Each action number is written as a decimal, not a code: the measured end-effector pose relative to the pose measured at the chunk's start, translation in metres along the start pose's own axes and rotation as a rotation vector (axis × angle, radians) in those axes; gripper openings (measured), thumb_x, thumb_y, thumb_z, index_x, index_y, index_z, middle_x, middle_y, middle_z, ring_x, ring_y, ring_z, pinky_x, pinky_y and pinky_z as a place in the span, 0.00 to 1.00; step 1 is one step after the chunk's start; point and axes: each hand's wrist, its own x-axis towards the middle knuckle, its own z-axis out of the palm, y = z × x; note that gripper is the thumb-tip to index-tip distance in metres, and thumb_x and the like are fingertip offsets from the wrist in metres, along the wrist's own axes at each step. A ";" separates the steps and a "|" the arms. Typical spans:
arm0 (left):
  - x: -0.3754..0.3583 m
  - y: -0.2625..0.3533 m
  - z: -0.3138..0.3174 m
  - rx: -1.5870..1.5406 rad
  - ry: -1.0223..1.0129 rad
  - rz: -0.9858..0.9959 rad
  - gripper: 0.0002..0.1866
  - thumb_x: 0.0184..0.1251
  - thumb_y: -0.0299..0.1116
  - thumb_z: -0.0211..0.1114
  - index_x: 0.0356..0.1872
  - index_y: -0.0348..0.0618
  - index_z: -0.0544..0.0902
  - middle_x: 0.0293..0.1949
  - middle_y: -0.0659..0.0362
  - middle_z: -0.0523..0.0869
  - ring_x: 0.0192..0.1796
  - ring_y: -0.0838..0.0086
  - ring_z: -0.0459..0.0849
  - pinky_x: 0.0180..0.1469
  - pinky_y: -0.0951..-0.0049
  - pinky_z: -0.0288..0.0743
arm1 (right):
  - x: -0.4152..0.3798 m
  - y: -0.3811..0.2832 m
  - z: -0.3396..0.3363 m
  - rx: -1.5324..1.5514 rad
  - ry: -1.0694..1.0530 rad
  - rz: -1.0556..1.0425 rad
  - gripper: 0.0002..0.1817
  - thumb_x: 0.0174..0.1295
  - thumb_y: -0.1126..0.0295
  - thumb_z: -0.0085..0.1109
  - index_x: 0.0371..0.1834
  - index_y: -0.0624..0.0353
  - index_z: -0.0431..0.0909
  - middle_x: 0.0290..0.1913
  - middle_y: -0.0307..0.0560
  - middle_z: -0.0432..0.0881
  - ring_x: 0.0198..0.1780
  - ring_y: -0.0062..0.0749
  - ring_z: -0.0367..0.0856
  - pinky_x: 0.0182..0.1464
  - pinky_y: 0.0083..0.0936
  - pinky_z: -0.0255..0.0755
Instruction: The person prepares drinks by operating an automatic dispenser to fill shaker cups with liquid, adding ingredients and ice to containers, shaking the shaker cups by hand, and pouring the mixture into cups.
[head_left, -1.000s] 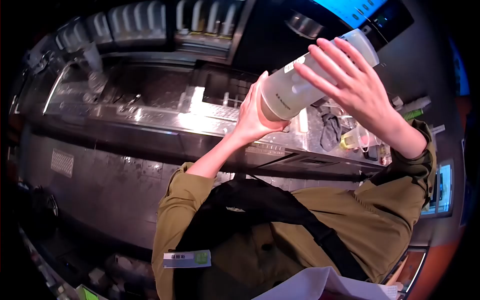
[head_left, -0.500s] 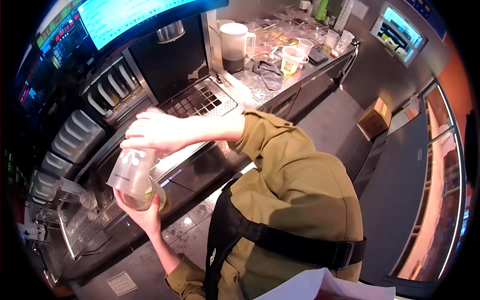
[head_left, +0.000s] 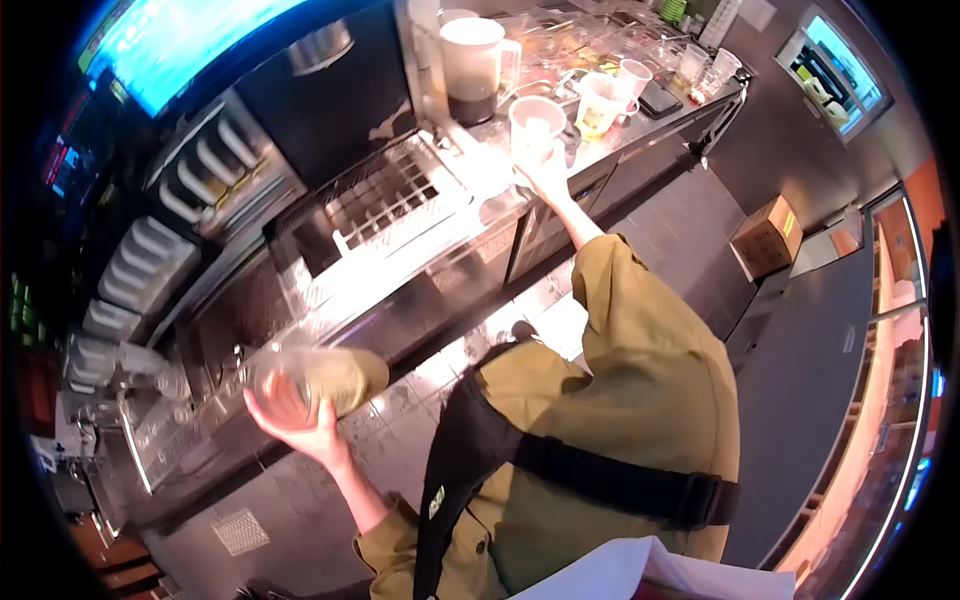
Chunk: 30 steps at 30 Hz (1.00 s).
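My left hand [head_left: 305, 430] is wrapped round a clear container [head_left: 345, 380] with pale greenish contents. The container lies tilted over the floor in front of the counter and is blurred by motion. At the counter's front edge, my right hand [head_left: 545, 178] grips a translucent plastic cup [head_left: 537, 122], which stands upright with its rim up. Just right of that cup is a printed measuring cup [head_left: 598, 108] with some yellow-green content, and behind it another clear cup [head_left: 634, 76].
A white-lidded pitcher [head_left: 473, 70] with dark liquid stands at the back of the counter. Left of it are a drain grate [head_left: 385, 205] and lidded bins [head_left: 150, 265]. A cardboard box [head_left: 768, 237] sits at the right, and a screen [head_left: 170, 50] hangs above.
My right hand has carried the cup from above the container to the counter at right, turning it upright. The container in my left hand has tilted over. The dark cloth on the counter is now covered.
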 end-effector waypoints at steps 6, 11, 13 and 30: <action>-0.021 -0.004 0.056 0.224 0.108 0.090 0.48 0.48 0.37 0.73 0.68 0.44 0.52 0.56 0.50 0.70 0.61 0.60 0.69 0.67 0.58 0.56 | 0.090 0.180 -0.012 -0.251 0.150 -0.073 0.39 0.41 0.63 0.73 0.56 0.66 0.63 0.52 0.57 0.72 0.57 0.43 0.70 0.58 0.37 0.64; -0.033 0.002 0.094 0.464 0.247 0.038 0.38 0.57 0.28 0.62 0.68 0.42 0.53 0.58 0.48 0.69 0.60 0.59 0.70 0.62 0.57 0.63 | 0.094 0.089 -0.128 -0.389 0.236 -0.278 0.39 0.41 0.64 0.73 0.57 0.66 0.64 0.52 0.58 0.69 0.56 0.48 0.67 0.63 0.39 0.57; -0.032 0.010 0.122 0.460 0.394 -0.043 0.39 0.55 0.28 0.63 0.67 0.43 0.53 0.58 0.48 0.69 0.59 0.58 0.70 0.60 0.56 0.67 | 0.131 0.078 -0.183 -0.514 0.433 -0.405 0.40 0.39 0.64 0.75 0.56 0.66 0.66 0.51 0.57 0.69 0.53 0.48 0.68 0.59 0.38 0.61; -0.055 0.044 0.238 0.341 0.434 -0.058 0.43 0.50 0.33 0.68 0.68 0.48 0.54 0.58 0.52 0.70 0.61 0.61 0.68 0.64 0.57 0.60 | 0.123 0.122 -0.012 -0.323 -0.268 -0.032 0.42 0.45 0.55 0.65 0.61 0.63 0.58 0.51 0.60 0.72 0.54 0.51 0.72 0.52 0.40 0.68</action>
